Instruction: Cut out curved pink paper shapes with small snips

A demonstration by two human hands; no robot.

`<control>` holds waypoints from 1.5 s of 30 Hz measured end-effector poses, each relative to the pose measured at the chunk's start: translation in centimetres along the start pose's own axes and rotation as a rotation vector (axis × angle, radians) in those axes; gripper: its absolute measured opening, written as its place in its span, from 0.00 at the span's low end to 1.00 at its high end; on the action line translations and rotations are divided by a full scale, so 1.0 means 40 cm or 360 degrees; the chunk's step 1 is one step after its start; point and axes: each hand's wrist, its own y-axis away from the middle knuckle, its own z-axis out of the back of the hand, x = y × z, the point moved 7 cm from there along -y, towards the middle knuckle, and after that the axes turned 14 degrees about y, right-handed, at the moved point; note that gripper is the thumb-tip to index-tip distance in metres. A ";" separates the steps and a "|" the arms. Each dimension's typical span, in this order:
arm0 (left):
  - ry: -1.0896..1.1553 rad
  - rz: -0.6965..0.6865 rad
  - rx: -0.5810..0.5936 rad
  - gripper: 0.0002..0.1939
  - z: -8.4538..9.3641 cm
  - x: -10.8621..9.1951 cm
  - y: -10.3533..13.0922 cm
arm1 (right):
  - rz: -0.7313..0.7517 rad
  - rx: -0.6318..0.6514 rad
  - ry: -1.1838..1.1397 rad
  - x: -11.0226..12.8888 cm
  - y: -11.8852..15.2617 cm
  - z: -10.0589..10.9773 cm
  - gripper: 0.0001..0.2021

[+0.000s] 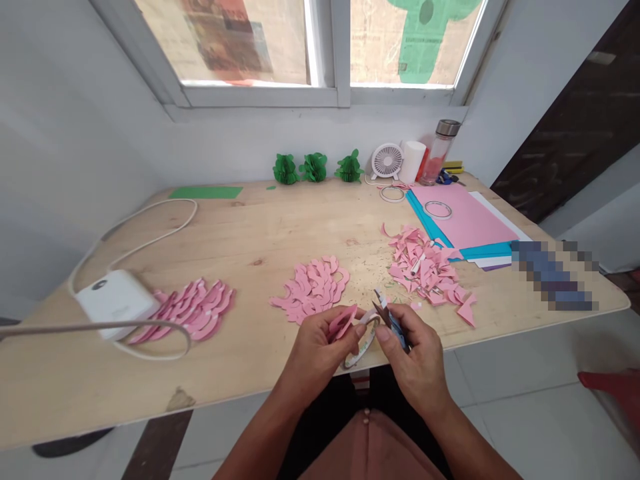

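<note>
Pinched in my left hand is a folded pink paper piece. My right hand is closed around scissors, whose dark blades point up and left near a strip of white tape. A roll of tape hangs between the two hands at the table's front edge. Just beyond my left hand lies a pile of cut pink paper shapes. Pink paper scraps are heaped beyond my right hand. Farther left, more layered pink pieces rest beside a white box.
The white box has a cable looping over the wooden table. Green paper figures, a small fan and a bottle line the back. Pink sheets lie at the right with another tape roll.
</note>
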 end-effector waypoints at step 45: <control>0.0103 -0.0036 -0.0021 0.16 0.030 -0.002 -0.013 | 0.0000 0.0224 -0.0059 -0.025 0.004 -0.017 0.14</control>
